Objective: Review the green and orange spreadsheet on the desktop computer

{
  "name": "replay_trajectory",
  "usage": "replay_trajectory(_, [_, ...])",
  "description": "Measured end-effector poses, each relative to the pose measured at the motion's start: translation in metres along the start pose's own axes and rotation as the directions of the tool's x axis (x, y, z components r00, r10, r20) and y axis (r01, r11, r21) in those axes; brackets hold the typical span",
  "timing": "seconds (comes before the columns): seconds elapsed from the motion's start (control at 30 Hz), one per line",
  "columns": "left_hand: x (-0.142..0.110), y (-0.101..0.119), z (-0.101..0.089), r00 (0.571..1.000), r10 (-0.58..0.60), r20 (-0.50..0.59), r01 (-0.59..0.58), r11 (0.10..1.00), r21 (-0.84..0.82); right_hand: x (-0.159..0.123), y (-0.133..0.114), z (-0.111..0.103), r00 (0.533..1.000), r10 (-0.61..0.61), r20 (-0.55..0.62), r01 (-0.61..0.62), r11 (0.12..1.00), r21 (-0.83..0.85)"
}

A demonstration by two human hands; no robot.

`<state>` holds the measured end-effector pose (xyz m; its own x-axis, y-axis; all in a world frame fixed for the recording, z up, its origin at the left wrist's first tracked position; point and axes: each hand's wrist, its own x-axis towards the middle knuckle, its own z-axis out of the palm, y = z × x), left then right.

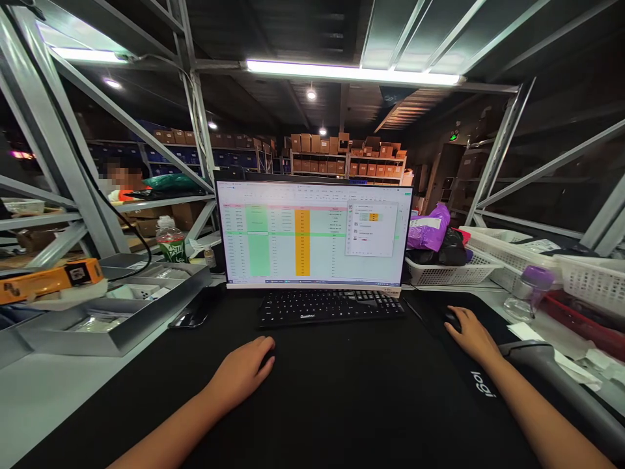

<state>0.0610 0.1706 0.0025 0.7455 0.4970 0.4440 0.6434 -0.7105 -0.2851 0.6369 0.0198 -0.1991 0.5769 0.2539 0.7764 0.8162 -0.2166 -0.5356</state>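
Observation:
My left hand (244,371) rests on the black desk mat (342,391) below the keyboard (332,306), its fingers curled loosely under, nothing visible in them. My right hand (469,333) lies over a black mouse (452,319) to the right of the keyboard, fingers draped on it. Behind the keyboard stands a monitor (312,231) showing a spreadsheet with green and orange columns and a small dialog window.
A grey metal tray (112,306) with an orange box (49,280) sits at left, beside a green-labelled bottle (170,241) and a dark phone (188,317). White baskets (469,264) with purple and black bags, a clear bottle (532,290) and a scanner handle (537,355) stand right. A person sits far left among shelves.

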Motion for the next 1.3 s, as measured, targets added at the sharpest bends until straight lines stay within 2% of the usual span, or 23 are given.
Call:
replay_trajectory(0.33, [0.001,0.003,-0.002,1.000,-0.008,0.003,0.008,1.000,-0.007,0.000,-0.002,0.001,1.000,-0.001,-0.006,0.001,1.000,-0.014])
replay_trajectory(0.6, [0.001,0.003,-0.003,1.000,-0.011,0.022,0.011,1.000,0.004,0.000,0.006,0.005,0.999,-0.038,-0.031,0.036,0.998,-0.049])
replay_trajectory(1.0, [0.000,0.004,-0.004,1.000,-0.006,0.027,0.006,1.000,0.006,-0.001,-0.003,-0.002,0.999,-0.035,-0.024,0.035,0.999,-0.004])
replay_trajectory(1.3, [0.001,0.002,-0.001,1.000,-0.010,0.013,0.010,1.000,0.011,-0.003,-0.008,-0.005,1.000,0.025,0.014,-0.024,0.997,-0.067])
